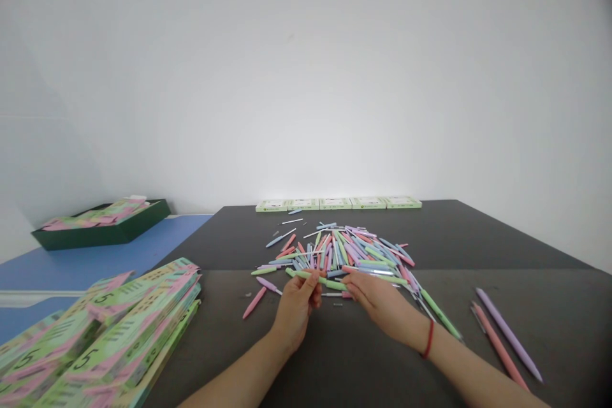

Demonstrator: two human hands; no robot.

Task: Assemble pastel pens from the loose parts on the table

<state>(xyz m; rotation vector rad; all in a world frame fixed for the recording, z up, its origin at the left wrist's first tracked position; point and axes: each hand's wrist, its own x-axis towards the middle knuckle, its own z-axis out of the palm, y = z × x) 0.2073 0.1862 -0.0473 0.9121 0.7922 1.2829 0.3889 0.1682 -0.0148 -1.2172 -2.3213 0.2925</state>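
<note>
My left hand [297,307] is closed in a pinch around a light green pen [333,284], which lies nearly level in front of the pile. The fingertips of my right hand [385,306], with a red cord at the wrist, close at the pen's right end; the exact grip is partly hidden. Just beyond both hands spreads a heap of pastel pen parts [356,248] in green, pink, purple and blue, with thin refills among them. A pink barrel [254,303] and a purple pen piece [268,285] lie left of my left hand.
Stacked printed packs [119,325] sit at the left front. A dark green tray [100,233] holding more packs stands on a blue surface. Several flat boxes [335,204] line the black table's [482,236] back edge. A purple pen [510,335] and a coral pen [500,344] lie at right.
</note>
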